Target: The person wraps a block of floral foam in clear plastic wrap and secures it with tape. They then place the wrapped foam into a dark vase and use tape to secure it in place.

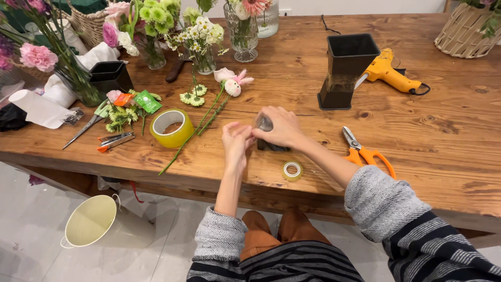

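The right hand (pixel 282 127) was closed over a small dark tape dispenser with a clear roll (pixel 266 137), pressing it down on the brown wooden tabletop (pixel 417 125) near the front edge, just left of centre. The left hand (pixel 236 142) sat just beside it with fingertips pinched narrowly together, apparently on a strip of clear tape; the strip itself was too faint to confirm. The dispenser's long axis could not be judged, since the right hand hid most of it. A small green packet (pixel 147 101) and a small orange packet (pixel 123 99) lay flat among cut green stems at the left, next to a wide roll of yellowish packing tape (pixel 171 127) lying on its side face. A small yellow-green tape roll (pixel 292 170) lay flat close to the front edge, below the right hand. Two long-stemmed flowers with a pink-and-white bloom (pixel 233 83) ran diagonally from behind the left hand down to the front edge. Orange-handled scissors (pixel 364 151) lay to the right of the right forearm, blades pointing away from the person. A tall black square plastic container (pixel 346 70) stood upright behind the hands, with a yellow glue gun (pixel 389 73) beside it. Bare wood extended to the right of the scissors. A pale yellow metal bucket (pixel 91 222) stood on the floor below the left edge.
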